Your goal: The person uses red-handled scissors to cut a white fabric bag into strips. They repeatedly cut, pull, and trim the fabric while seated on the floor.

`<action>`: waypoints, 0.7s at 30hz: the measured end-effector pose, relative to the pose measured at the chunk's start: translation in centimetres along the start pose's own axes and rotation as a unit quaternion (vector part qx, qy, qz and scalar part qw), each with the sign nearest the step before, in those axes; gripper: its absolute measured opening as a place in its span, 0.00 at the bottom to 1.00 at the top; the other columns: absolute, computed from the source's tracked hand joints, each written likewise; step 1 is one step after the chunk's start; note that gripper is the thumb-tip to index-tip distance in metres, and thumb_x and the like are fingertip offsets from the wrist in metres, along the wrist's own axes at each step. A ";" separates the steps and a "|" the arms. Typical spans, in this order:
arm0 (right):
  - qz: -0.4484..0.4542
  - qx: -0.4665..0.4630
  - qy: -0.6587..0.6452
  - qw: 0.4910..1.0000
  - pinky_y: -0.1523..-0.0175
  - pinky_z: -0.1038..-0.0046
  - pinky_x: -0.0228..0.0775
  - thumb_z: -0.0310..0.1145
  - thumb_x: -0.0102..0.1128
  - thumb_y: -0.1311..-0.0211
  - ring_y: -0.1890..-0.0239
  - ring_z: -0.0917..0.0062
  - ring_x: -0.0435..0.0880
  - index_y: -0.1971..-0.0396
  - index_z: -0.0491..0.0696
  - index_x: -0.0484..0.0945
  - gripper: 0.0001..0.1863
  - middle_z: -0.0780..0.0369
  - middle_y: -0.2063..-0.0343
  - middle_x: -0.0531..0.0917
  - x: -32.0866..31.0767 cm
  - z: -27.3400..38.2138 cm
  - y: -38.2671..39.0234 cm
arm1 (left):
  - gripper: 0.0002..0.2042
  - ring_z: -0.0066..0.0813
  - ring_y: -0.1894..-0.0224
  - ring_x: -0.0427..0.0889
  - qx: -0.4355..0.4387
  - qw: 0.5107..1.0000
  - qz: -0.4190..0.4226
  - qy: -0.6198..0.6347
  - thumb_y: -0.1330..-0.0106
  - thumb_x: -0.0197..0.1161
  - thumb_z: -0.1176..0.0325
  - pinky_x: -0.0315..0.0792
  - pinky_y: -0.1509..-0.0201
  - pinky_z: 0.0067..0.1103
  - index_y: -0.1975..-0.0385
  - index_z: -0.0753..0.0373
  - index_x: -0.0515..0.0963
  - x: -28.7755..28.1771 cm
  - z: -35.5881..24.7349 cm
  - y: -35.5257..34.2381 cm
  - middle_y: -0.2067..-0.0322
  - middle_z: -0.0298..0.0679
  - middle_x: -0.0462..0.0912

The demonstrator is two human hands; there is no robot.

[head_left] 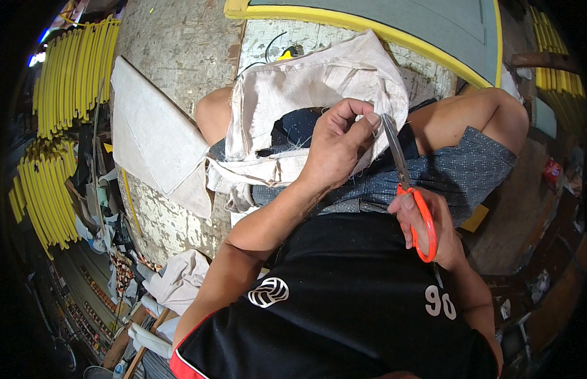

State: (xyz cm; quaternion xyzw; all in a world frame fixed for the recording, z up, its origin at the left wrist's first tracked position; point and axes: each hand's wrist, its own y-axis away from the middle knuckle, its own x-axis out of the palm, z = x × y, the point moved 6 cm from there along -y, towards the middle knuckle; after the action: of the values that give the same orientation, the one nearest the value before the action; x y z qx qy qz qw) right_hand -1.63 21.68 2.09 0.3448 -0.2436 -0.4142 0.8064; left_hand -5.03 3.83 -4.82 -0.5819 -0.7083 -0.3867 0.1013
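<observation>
- A person in a black shirt [350, 271] and patterned grey shorts [461, 158] sits with legs folded, a pale cloth [274, 79] spread across the lap and onto the worn board beyond.
- The left hand [337, 142] pinches the cloth's frayed right-hand edge between thumb and forefinger.
- The right hand [426, 221] grips the orange handles of a pair of scissors [399, 158], blades pointing away, tips beside the left fingertips; whether they bite into the fabric cannot be told.
- The board [173, 57], scuffed and stained, wears patches of flaking white paint on its far and near-left parts.
- A folded white cloth [154, 136] lies on the board's left side, its near corner close to the lap cloth.
- A small yellow-and-black object [288, 54] sits just beyond the cloth, partly hidden by it.
- At the far right, a grey panel [369, 11] with yellow edging crosses the painted surface.
- Stacks of curved yellow strips [72, 76] crowd the left of the room; similar yellow pieces [546, 31] stand at the far right.
- Crumpled pale fabric [183, 278] lies at near left, amid clutter, while a red packet [551, 172] rests on the right.
</observation>
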 end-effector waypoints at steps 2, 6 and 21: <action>-0.001 0.002 -0.002 1.000 0.81 0.84 0.64 0.49 0.57 0.30 0.87 0.89 0.70 0.68 0.42 0.80 0.21 0.69 0.88 0.72 0.0 0.0 -0.1 | 0.02 0.17 0.67 0.81 0.006 1.000 -0.005 -0.017 0.30 0.60 0.75 0.75 0.62 0.16 0.61 0.64 0.76 0.0 -0.1 0.0 0.68 0.33 0.82; -0.009 -0.004 -0.013 1.000 0.82 0.84 0.63 0.49 0.58 0.31 0.88 0.89 0.70 0.69 0.43 0.80 0.21 0.70 0.88 0.72 0.1 -0.4 -0.4 | 0.02 0.17 0.68 0.80 0.025 0.998 -0.011 -0.064 0.29 0.59 0.75 0.74 0.64 0.16 0.61 0.65 0.75 0.1 -0.2 0.0 0.69 0.33 0.81; 0.011 0.000 -0.018 1.000 0.82 0.85 0.62 0.49 0.57 0.31 0.88 0.89 0.71 0.70 0.42 0.79 0.22 0.69 0.88 0.72 -0.3 -0.2 -0.6 | 0.03 0.12 0.76 0.71 0.024 0.993 0.018 -0.117 0.29 0.58 0.73 0.63 0.76 0.13 0.61 0.65 0.73 0.7 -1.3 0.1 0.74 0.30 0.77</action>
State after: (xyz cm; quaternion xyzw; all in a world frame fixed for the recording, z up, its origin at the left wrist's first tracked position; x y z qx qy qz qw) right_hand -1.95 21.71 1.47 0.3347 -0.2626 -0.4112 0.8062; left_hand -5.57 3.45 -3.50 -0.6330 -0.7140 -0.2966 0.0382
